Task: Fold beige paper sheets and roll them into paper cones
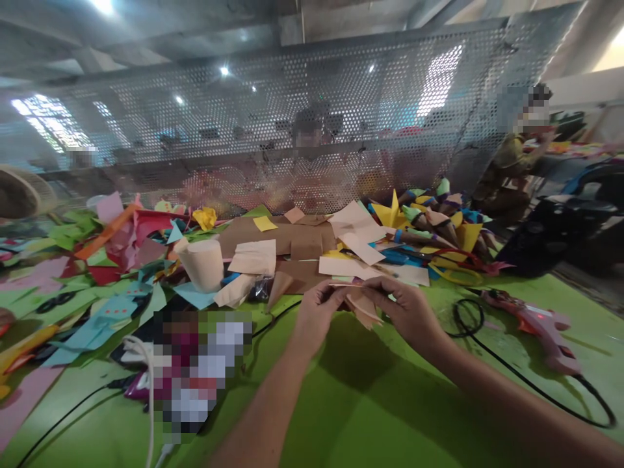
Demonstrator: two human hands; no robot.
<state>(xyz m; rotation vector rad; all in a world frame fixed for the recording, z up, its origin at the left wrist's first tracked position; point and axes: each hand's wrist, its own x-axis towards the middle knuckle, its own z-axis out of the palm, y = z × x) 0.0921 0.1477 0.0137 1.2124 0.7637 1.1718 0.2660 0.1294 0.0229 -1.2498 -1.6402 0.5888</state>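
Observation:
Both of my hands pinch one folded piece of tan paper (363, 305) just above the green table (361, 403). My left hand (319, 312) grips its left end between thumb and fingers. Its right end is caught in my right hand (400, 305). The paper's lower part hangs down in layered flaps with a ragged edge. Behind it lie cream paper strips (373, 270) and brown paper sheets (302, 276). A pink hot glue gun (541, 325) rests on the table to the right of my right hand.
Coloured paper scraps (112, 260) cover the left side beside a cream cup (205, 266). Rolled paper cones (433, 221) are heaped at back right near yellow-handled scissors (455, 276). A perforated metal panel (273, 130) stands behind. Cables cross the table; a person (517, 149) sits far right.

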